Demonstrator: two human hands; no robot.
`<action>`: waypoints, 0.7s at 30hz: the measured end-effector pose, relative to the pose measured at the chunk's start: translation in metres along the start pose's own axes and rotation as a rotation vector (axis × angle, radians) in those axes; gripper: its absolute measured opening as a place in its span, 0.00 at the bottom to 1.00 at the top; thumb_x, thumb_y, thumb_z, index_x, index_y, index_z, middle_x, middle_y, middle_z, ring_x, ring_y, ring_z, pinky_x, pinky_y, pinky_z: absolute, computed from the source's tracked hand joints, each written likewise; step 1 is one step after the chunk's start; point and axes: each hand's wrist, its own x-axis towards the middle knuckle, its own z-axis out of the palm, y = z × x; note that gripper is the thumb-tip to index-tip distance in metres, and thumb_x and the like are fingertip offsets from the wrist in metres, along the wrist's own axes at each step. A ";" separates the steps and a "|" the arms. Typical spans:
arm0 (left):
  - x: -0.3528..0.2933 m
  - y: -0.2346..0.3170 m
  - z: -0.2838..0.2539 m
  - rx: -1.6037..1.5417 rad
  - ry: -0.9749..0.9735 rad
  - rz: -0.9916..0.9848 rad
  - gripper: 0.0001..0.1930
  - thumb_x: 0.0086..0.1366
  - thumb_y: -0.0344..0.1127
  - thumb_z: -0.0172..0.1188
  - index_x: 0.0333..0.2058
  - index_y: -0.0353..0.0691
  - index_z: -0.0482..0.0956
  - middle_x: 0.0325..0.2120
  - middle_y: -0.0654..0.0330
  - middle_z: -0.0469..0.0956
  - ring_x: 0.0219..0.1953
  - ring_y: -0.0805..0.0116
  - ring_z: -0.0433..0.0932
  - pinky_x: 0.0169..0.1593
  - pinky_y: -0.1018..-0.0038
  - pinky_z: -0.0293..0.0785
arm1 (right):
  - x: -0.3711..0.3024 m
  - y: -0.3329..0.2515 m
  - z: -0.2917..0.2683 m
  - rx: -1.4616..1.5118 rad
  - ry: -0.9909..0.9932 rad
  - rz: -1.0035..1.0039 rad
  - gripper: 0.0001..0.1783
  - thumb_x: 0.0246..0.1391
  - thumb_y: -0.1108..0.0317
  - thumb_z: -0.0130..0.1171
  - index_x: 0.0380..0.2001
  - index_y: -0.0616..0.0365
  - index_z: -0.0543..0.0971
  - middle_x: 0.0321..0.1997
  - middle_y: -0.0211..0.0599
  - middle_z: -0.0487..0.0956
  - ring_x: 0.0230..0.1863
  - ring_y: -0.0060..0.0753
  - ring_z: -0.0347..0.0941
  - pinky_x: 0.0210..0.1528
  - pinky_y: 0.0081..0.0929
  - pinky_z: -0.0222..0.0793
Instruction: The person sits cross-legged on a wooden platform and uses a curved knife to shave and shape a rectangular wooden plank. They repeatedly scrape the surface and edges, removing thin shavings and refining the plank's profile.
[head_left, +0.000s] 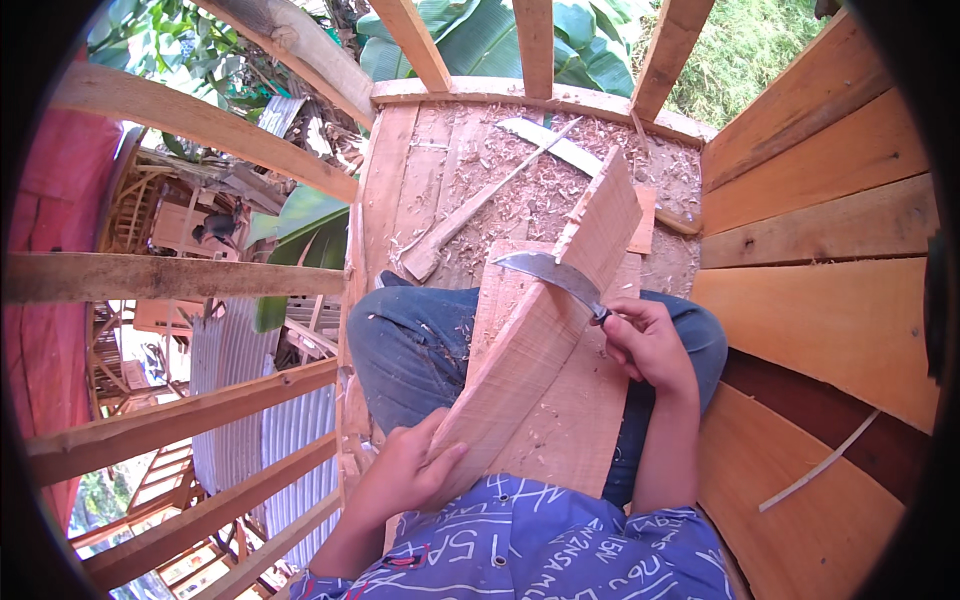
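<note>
My right hand (650, 340) is closed round the dark handle of a curved knife (548, 268). Its blade lies across the upper edge of a wooden plank (530, 350), which is tilted up on its side and slants away from me. Near my body, my left hand (415, 462) grips the close end of that plank, thumb on its face. Beneath it a wider flat board (575, 420) rests over my crossed legs, with a few shavings on it. The plank's edge looks rough and chipped past the blade.
Wood shavings cover the plank floor (450, 150). A long tapered wooden piece (470, 215) and a pale flat blade-like strip (550, 145) lie there. Slatted railing (190, 275) runs along the left and front. A board wall (810, 300) stands close on my right.
</note>
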 end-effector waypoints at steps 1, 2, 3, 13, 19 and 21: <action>0.001 0.002 -0.001 0.010 -0.004 0.001 0.16 0.61 0.34 0.58 0.45 0.32 0.73 0.27 0.40 0.79 0.33 0.43 0.81 0.35 0.63 0.74 | -0.002 0.000 -0.006 0.008 -0.021 0.005 0.11 0.60 0.66 0.58 0.40 0.63 0.79 0.15 0.22 0.69 0.11 0.10 0.59 0.12 0.13 0.52; 0.002 0.003 -0.002 0.018 -0.033 -0.041 0.17 0.61 0.34 0.58 0.47 0.32 0.73 0.30 0.42 0.80 0.35 0.49 0.81 0.38 0.64 0.74 | -0.003 0.000 -0.008 0.017 -0.041 0.010 0.11 0.60 0.67 0.58 0.40 0.63 0.79 0.15 0.22 0.69 0.11 0.10 0.59 0.12 0.12 0.51; 0.003 0.002 -0.003 0.027 -0.063 -0.083 0.19 0.61 0.34 0.59 0.49 0.32 0.72 0.33 0.45 0.80 0.38 0.55 0.81 0.41 0.66 0.74 | -0.004 0.001 -0.005 0.034 -0.044 0.023 0.11 0.60 0.66 0.58 0.40 0.64 0.79 0.15 0.22 0.69 0.11 0.10 0.59 0.12 0.13 0.51; 0.005 0.001 0.001 0.017 -0.026 0.012 0.16 0.61 0.34 0.58 0.45 0.32 0.73 0.27 0.40 0.79 0.33 0.43 0.81 0.35 0.63 0.74 | -0.007 0.001 -0.005 0.058 -0.043 0.018 0.11 0.61 0.65 0.57 0.39 0.63 0.78 0.14 0.23 0.69 0.10 0.09 0.58 0.10 0.12 0.50; 0.002 -0.007 0.002 0.001 0.004 -0.015 0.15 0.61 0.33 0.58 0.44 0.32 0.73 0.27 0.41 0.79 0.34 0.43 0.80 0.36 0.63 0.74 | -0.003 0.002 0.000 0.065 -0.025 0.002 0.13 0.60 0.63 0.58 0.39 0.63 0.79 0.14 0.22 0.68 0.09 0.10 0.56 0.11 0.13 0.50; 0.003 0.000 0.001 0.002 -0.008 0.007 0.15 0.61 0.33 0.58 0.44 0.32 0.73 0.27 0.41 0.79 0.34 0.43 0.81 0.36 0.63 0.74 | -0.006 0.006 -0.005 0.055 0.005 0.002 0.13 0.61 0.63 0.58 0.39 0.63 0.79 0.14 0.22 0.68 0.10 0.10 0.57 0.11 0.13 0.51</action>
